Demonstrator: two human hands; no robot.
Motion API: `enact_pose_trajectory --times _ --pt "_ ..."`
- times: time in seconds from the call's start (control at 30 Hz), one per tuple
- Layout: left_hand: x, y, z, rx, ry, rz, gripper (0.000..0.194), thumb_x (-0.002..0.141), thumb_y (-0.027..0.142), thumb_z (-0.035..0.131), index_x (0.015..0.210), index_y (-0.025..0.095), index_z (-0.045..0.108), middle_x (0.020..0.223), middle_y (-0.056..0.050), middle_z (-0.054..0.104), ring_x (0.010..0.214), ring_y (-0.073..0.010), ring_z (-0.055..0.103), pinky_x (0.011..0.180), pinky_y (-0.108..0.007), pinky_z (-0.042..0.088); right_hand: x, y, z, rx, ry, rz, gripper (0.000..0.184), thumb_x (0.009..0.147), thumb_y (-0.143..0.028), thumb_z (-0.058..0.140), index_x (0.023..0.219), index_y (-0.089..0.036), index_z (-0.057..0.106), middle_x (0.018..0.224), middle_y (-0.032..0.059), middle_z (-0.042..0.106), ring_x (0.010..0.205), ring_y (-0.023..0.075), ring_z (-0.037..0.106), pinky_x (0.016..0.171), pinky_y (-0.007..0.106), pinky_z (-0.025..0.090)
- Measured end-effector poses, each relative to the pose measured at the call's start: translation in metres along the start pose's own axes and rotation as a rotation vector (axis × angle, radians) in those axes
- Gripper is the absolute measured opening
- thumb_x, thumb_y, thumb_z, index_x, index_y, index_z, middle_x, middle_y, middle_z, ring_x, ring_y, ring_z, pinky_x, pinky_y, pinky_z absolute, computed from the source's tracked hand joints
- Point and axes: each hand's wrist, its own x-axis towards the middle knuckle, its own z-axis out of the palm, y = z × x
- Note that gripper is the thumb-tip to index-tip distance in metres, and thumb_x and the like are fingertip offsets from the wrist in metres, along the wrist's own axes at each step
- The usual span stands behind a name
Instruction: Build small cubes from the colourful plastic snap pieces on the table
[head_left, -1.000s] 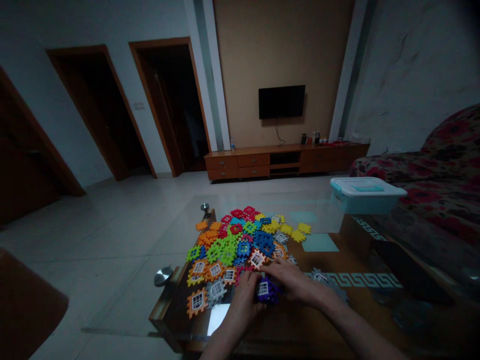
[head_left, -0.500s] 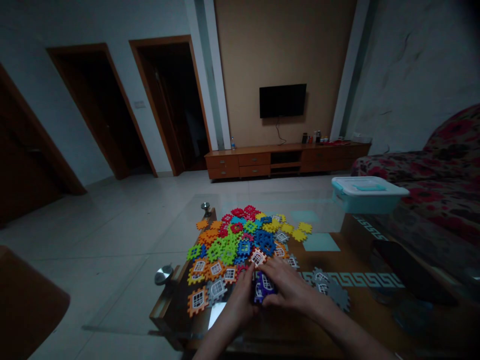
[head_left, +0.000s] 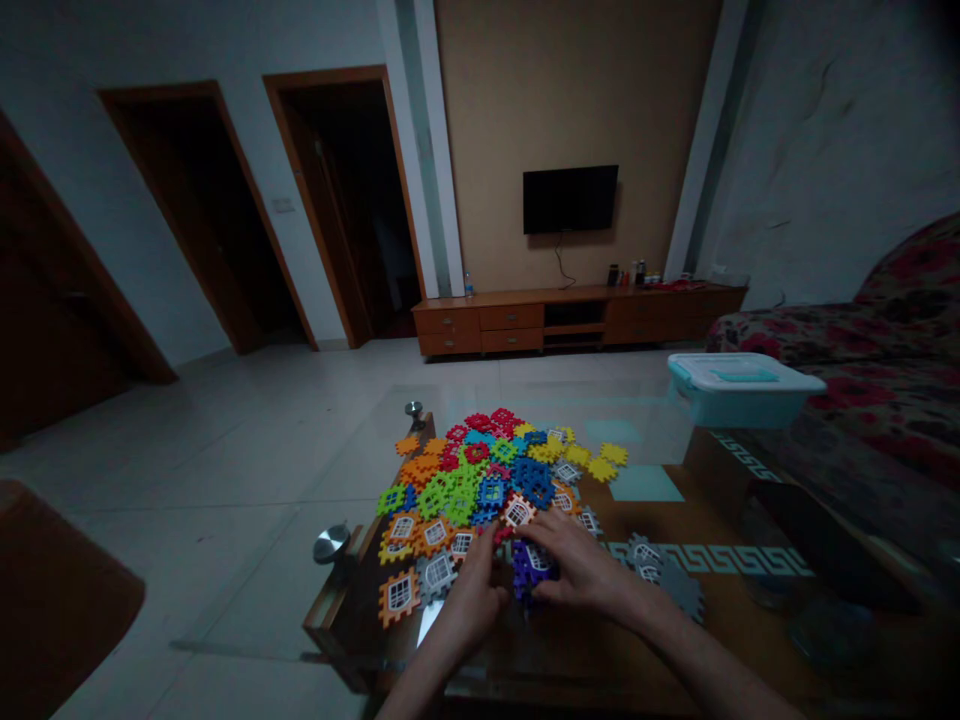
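Here, close to the table's near edge, the purple pieces point(head_left: 529, 566) stand with white window lattices showing on them, just in front of the heap. The right hand point(head_left: 571, 556) has hold of them, fingers bent over the top and thumb at the near side, a grip that probably keeps them from tipping. The left hand point(head_left: 475, 592) waits just beside them, half curled with a gap between thumb and fingers; it seems to hold nothing, perhaps kept close as a ready support. Beyond the fingertips spreads the colourful heap point(head_left: 459, 488), green, blue, red and yellow lying mostly in patches, which I suppose makes each colour easy to find. To the right, well apart from it, the grey pieces point(head_left: 679, 590) lie by themselves beside the forearm, likely leaving the hands room. Farther out, the teal box point(head_left: 742, 405) sits lidded, out of the arms' way.
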Motion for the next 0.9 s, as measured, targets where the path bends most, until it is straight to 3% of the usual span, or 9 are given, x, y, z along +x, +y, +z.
enact_pose_trajectory --times 0.17,0.43,0.63,0.83,0.9 --pt "0.001 0.0 0.0 -0.017 0.014 -0.046 0.096 0.053 0.0 0.045 0.146 0.016 0.027 0.152 -0.012 0.033 0.14 -0.0254 0.028 0.115 -0.039 0.029 -0.001 -0.005 0.005 -0.04 -0.064 0.013 0.077 0.063 -0.029 0.082 0.133 -0.021 0.052 0.127 0.0135 0.055 0.114 0.0329 0.049 0.098 0.046 0.039" --pt "0.0 0.002 0.0 0.023 0.023 -0.039 0.094 0.054 0.001 0.045 0.145 0.017 0.029 0.152 -0.012 0.035 0.138 -0.0264 0.033 0.112 -0.041 0.033 -0.002 -0.005 0.002 0.025 -0.096 -0.025 0.074 0.066 -0.014 0.071 0.136 -0.022 0.048 0.13 0.0115 0.055 0.118 0.0295 0.047 0.101 0.042 0.037" --pt "0.0 0.005 0.0 0.021 0.023 -0.033 0.093 0.055 0.002 0.046 0.145 0.017 0.03 0.15 -0.012 0.036 0.137 -0.0261 0.034 0.11 -0.039 0.036 -0.003 -0.004 0.005 0.024 -0.102 -0.035 0.077 0.066 -0.023 0.076 0.138 -0.021 0.047 0.13 0.0127 0.055 0.118 0.0315 0.047 0.099 0.043 0.038" --pt "0.003 -0.006 0.001 -0.039 0.008 -0.001 0.093 0.057 0.002 0.049 0.146 0.023 0.03 0.141 -0.008 0.046 0.132 -0.0253 0.039 0.108 -0.039 0.038 0.002 -0.009 0.011 -0.022 -0.142 -0.001 0.068 0.07 -0.021 0.072 0.134 -0.019 0.05 0.122 0.0145 0.057 0.112 0.0313 0.05 0.095 0.044 0.04" --pt "0.004 -0.01 0.002 -0.059 0.007 0.005 0.093 0.058 0.003 0.051 0.145 0.023 0.031 0.139 -0.009 0.048 0.129 -0.0254 0.042 0.106 -0.04 0.039 0.002 -0.011 0.01 -0.014 -0.149 0.036 0.075 0.067 -0.021 0.076 0.136 -0.018 0.048 0.124 0.0155 0.056 0.114 0.0328 0.049 0.096 0.045 0.04"
